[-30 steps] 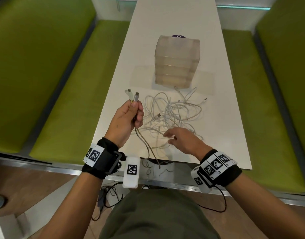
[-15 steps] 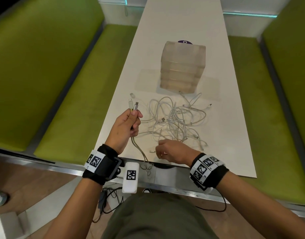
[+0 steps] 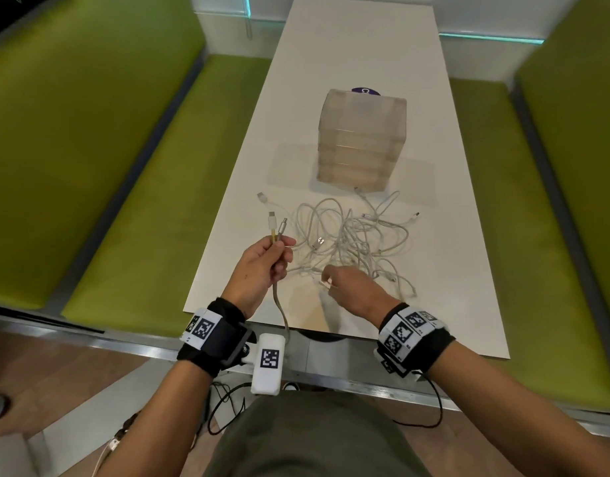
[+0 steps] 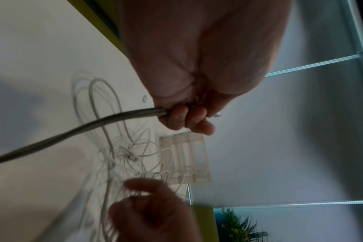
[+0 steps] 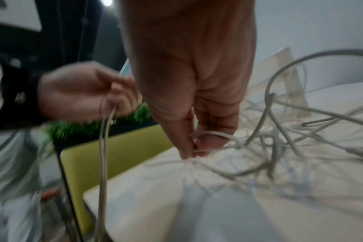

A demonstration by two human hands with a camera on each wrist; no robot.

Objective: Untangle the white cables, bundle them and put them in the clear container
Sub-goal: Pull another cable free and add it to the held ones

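The left hand (image 3: pixel 262 266) is raised, fingers curled in a fist. The right hand (image 3: pixel 352 287) reaches low, fingertips pinched together.

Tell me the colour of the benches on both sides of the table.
Lime green benches, clearest in the head view.

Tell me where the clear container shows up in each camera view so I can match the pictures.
Head: clear container stands upper centre on the white table, beyond the tangled white cables.
Left wrist: lower centre, lying sideways in the picture, below the left hand.
Right wrist: blurred at the upper right, behind the cables.
Shared landmark: the cable tangle in front of it.
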